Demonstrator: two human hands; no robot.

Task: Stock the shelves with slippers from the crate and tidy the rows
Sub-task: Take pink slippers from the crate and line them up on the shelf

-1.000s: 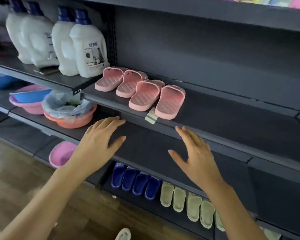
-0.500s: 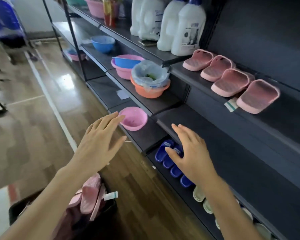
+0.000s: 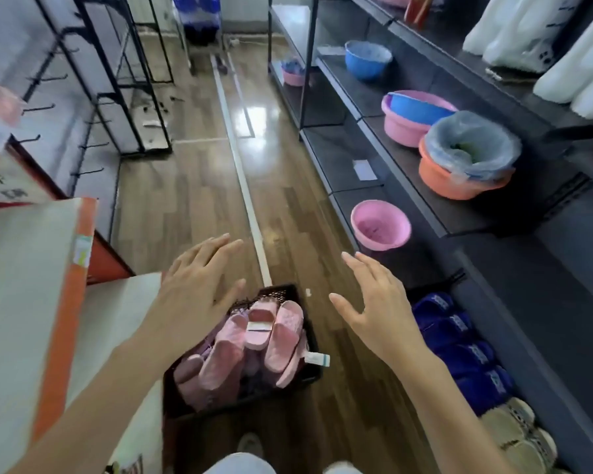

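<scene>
The left hand (image 3: 192, 297) and right hand (image 3: 377, 313) hover empty, fingers (image 3: 214, 246) spread wide, over the pink slippers (image 3: 226, 357) heaped in the crate (image 3: 281, 291) on the floor; they look light, soft and bendy, probably easiest gripped in pairs by the strap.

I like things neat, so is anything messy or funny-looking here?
Yes. The pink slippers in the black crate lie heaped at all angles, and a tag hangs over its edge. On the shelf, the orange basin is lined with a plastic bag holding something green, like a bin among goods.
</scene>
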